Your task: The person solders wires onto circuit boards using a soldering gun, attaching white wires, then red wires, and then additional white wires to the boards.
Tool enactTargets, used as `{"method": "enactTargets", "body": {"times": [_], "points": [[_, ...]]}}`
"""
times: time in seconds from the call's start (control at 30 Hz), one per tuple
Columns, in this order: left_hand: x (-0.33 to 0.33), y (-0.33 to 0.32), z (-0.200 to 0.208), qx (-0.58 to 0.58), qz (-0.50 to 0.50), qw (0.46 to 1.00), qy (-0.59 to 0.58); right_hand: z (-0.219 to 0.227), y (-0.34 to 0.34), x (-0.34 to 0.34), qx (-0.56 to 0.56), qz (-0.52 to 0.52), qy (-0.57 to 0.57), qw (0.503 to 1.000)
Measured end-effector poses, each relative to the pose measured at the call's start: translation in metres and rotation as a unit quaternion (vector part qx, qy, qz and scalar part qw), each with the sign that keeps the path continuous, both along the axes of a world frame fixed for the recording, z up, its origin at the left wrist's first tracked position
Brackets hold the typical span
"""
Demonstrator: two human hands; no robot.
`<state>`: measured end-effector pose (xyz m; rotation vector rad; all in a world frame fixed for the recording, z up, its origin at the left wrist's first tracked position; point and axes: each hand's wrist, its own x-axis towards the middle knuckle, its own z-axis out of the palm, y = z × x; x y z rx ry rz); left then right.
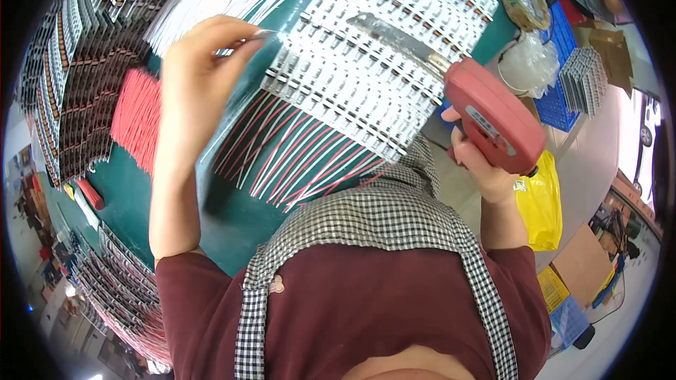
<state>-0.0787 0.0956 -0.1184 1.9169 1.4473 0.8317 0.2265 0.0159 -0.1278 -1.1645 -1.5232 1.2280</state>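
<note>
My right hand point(486, 169) is wrapped round the grip of a red hand-held power tool point(496, 116). Its long, flat metal nose point(401, 42) reaches left over rows of white modules point(366, 77) with dark, orange-flecked parts between them. I cannot tell whether the nose touches them. Left of the rows, my left hand point(208, 63) is raised with thumb and forefinger pinched. Something small and pale shows at the fingertips, too blurred to name. Red and white wires point(303, 155) stick out of the near edge of the rows, toward my checked apron.
Loose white wires point(218, 3) and red wires point(137, 116) lie on the green table point(236, 232). Stacked module panels point(70, 84) stand at the left. To the right are a tape roll point(524, 3), a blue crate point(556, 105) and a yellow bag point(541, 204).
</note>
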Motion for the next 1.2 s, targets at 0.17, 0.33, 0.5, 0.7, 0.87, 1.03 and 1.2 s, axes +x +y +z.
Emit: {"method": "enactTargets", "body": {"times": [0.17,0.33,0.5,0.7,0.87,1.03,1.2], "points": [[0.008,0.001,-0.040,0.087,-0.051,0.982,0.162,0.001,0.019,-0.024,-0.123,0.031,0.102,0.987],[0.010,0.001,-0.051,0.106,-0.058,0.974,0.193,-0.003,0.025,-0.037,-0.183,0.011,0.087,0.979],[0.007,0.004,-0.051,0.094,-0.076,0.974,0.191,-0.006,0.026,-0.041,-0.204,0.006,0.120,0.972],[0.006,0.003,-0.053,0.103,-0.074,0.976,0.176,-0.005,0.027,-0.040,-0.209,0.011,0.058,0.976],[0.006,0.003,-0.051,0.098,-0.079,0.975,0.185,-0.006,0.024,-0.040,-0.212,0.020,-0.007,0.977],[0.005,0.001,-0.049,0.098,-0.079,0.973,0.192,-0.001,0.021,-0.040,-0.162,0.033,-0.143,0.976],[0.007,0.002,-0.051,0.104,-0.079,0.972,0.194,-0.003,0.020,-0.042,-0.175,0.017,-0.105,0.979]]}}
